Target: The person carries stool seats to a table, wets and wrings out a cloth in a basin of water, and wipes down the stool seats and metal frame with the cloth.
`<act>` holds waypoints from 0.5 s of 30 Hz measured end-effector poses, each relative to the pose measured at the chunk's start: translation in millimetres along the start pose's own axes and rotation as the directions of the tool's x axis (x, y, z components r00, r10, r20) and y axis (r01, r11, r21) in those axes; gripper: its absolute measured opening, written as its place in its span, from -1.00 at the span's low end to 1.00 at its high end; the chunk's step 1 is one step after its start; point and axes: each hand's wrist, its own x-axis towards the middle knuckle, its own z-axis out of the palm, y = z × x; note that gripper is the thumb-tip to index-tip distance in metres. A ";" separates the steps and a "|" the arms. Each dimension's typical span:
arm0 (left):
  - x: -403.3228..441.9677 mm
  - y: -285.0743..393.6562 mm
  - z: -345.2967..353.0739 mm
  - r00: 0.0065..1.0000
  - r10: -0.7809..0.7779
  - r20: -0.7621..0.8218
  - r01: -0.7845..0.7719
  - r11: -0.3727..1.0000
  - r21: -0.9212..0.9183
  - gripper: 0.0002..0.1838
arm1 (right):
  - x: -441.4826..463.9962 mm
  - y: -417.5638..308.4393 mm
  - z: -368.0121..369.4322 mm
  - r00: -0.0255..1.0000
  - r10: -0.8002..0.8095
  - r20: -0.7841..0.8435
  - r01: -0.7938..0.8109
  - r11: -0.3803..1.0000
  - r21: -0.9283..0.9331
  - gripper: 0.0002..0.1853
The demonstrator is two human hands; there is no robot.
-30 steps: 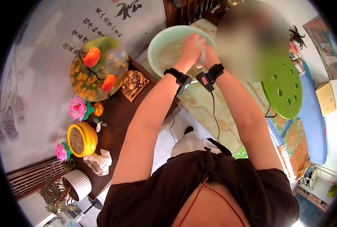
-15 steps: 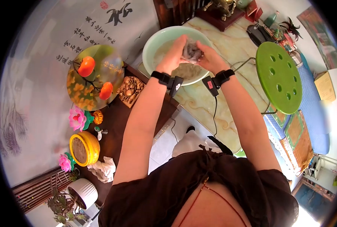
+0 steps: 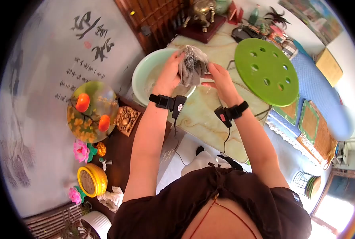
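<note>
A wet grey cloth (image 3: 192, 65) with a dark patch is bunched up above the right side of a pale green basin (image 3: 142, 75). My left hand (image 3: 170, 73) grips the cloth's left side. At its right edge is my right hand (image 3: 220, 79), with thumb and fingers apart and the fingertips touching or very near the cloth. Cloudy water lies in the basin. Both wrists wear black straps with small devices, and cables hang from them.
The basin stands on a marble-patterned table (image 3: 209, 119). A green stool (image 3: 267, 71) with holes is at the right, a brass figure (image 3: 201, 16) at the back. Left are a round persimmon plate (image 3: 92, 131), a carved figure (image 3: 127, 120) and a yellow pot (image 3: 93, 180).
The cloth, squeezed between both hands over the basin earlier, is now loosened and lifted toward the basin's right side. My right hand has opened. The view has turned to the right.
</note>
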 end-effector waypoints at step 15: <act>77.9 -83.1 144.6 0.800 0.265 0.538 -0.554 -0.018 0.833 -0.38 | -98.4 -83.0 -173.1 0.769 -0.478 -0.423 0.373 0.875 -0.310 -0.69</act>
